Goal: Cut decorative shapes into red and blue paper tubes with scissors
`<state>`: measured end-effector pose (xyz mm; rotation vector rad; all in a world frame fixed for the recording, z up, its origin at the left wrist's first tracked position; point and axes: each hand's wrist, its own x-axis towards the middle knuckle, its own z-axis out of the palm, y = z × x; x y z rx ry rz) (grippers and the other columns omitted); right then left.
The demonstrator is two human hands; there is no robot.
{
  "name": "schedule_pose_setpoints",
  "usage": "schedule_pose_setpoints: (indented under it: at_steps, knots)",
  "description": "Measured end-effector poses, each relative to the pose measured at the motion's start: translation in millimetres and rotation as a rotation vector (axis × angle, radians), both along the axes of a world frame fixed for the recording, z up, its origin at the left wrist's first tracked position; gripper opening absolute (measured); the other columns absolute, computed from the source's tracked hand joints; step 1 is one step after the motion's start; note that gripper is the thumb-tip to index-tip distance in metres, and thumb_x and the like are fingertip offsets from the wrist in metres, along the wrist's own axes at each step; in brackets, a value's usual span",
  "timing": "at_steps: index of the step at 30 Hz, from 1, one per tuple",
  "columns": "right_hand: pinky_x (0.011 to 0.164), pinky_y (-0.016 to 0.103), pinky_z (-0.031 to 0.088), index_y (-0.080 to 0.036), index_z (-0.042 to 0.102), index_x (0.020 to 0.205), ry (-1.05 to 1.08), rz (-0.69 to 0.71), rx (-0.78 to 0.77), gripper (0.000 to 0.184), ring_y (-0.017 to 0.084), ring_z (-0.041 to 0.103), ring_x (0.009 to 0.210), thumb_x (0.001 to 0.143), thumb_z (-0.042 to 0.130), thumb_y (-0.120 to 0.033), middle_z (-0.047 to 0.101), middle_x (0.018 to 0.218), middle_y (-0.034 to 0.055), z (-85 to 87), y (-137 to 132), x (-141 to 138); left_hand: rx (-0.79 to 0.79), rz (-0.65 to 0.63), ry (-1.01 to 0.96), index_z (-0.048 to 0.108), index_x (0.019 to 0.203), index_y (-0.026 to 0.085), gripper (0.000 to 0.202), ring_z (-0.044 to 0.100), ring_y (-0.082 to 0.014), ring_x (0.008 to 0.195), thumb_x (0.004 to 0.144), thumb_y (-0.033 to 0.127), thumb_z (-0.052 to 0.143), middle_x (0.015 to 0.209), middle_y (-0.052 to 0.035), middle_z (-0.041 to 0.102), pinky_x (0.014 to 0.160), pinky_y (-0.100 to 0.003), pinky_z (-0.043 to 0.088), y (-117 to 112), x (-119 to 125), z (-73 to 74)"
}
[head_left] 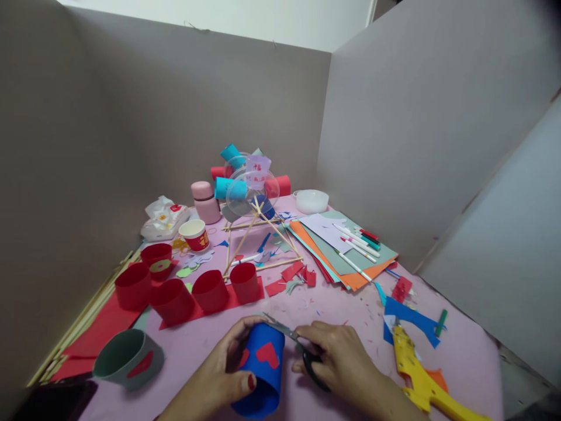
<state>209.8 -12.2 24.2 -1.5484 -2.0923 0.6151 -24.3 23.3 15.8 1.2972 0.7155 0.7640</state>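
My left hand (223, 374) is wrapped round a blue paper cylinder (262, 368) with red heart cut-outs stuck on it, lying at the near edge of the pink table (210, 339). My right hand (339, 359) grips black-handled scissors (291, 342). Their blades point left and touch the top rim of the blue cylinder. Both hands are closed on what they hold.
Several red paper cylinders (193, 289) stand on a red sheet to the left, and a grey one (127, 358) lies nearer. A stick-and-cup wheel model (249, 193) stands at the back. Coloured paper with marker pens (346, 248) lies right. A yellow glue gun (421, 380) sits at the near right. Grey boards wall the table.
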Motion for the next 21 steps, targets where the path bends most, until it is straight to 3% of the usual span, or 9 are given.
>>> schedule_pose_setpoints:
  at_steps: [6, 11, 13, 15, 17, 21]
  knots:
    - [0.055, 0.022, 0.032, -0.024, 0.069, 0.079, 0.04, -0.013, -0.029, 0.009, 0.015, 0.057, 0.059, 0.076, 0.07, -0.033, 0.068, 0.067, -0.003, 0.4, 2, 1, -0.012, 0.013, 0.022, 0.058, 0.115, 0.033, 0.066, 0.057, -0.0302, 0.106, 0.056, 0.058, 0.075, 0.114, -0.0043, 0.062, 0.088, -0.039, 0.045, -2, -2, 4.8]
    - [0.064, 0.023, 0.04, -0.02, 0.066, 0.106, 0.225, -0.119, -0.026, 0.033, 0.018, 0.058, 0.07, 0.074, 0.068, -0.029, 0.068, 0.084, 0.0024, -1.5, 6, -1, -0.117, 0.099, -0.086, 0.064, 0.111, 0.027, 0.073, 0.057, -0.039, 0.109, 0.046, 0.057, 0.08, 0.115, -0.0105, 0.067, 0.086, -0.046, 0.048, 13, -10, -11.2]
    - [0.065, 0.024, 0.041, -0.019, 0.065, 0.107, 0.26, -0.104, -0.015, 0.038, 0.018, 0.057, 0.072, 0.072, 0.07, -0.031, 0.066, 0.087, 0.0037, -4.0, 5, -4, -0.13, 0.13, -0.127, 0.067, 0.106, 0.026, 0.075, 0.056, -0.0411, 0.11, 0.041, 0.06, 0.081, 0.115, -0.01, 0.068, 0.086, -0.045, 0.048, 14, -8, -14.3]
    - [0.063, 0.025, 0.04, -0.019, 0.065, 0.106, 0.282, -0.066, -0.009, 0.039, 0.018, 0.056, 0.07, 0.071, 0.07, -0.036, 0.063, 0.084, 0.0032, -7.1, 3, -8, -0.141, 0.191, -0.165, 0.068, 0.105, 0.029, 0.072, 0.054, -0.0391, 0.115, 0.043, 0.065, 0.076, 0.117, -0.0061, 0.068, 0.089, -0.042, 0.047, 8, -2, -10.2]
    - [0.06, 0.025, 0.038, -0.02, 0.065, 0.107, 0.299, -0.031, -0.005, 0.04, 0.017, 0.053, 0.066, 0.073, 0.067, -0.042, 0.06, 0.08, 0.002, -9.4, 1, -12, -0.216, 0.276, -0.214, 0.062, 0.115, 0.032, 0.065, 0.049, -0.0345, 0.122, 0.06, 0.065, 0.067, 0.128, -0.0033, 0.063, 0.092, -0.039, 0.045, -5, 7, -0.4]
    - [0.058, 0.025, 0.036, -0.021, 0.065, 0.108, 0.314, -0.029, 0.005, 0.043, 0.017, 0.052, 0.064, 0.075, 0.063, -0.048, 0.057, 0.077, 0.0016, -9.6, -1, -15, -0.344, 0.349, -0.339, 0.063, 0.112, 0.031, 0.063, 0.048, -0.0315, 0.124, 0.056, 0.058, 0.075, 0.124, -0.0021, 0.066, 0.095, -0.035, 0.043, -23, 20, 16.4]
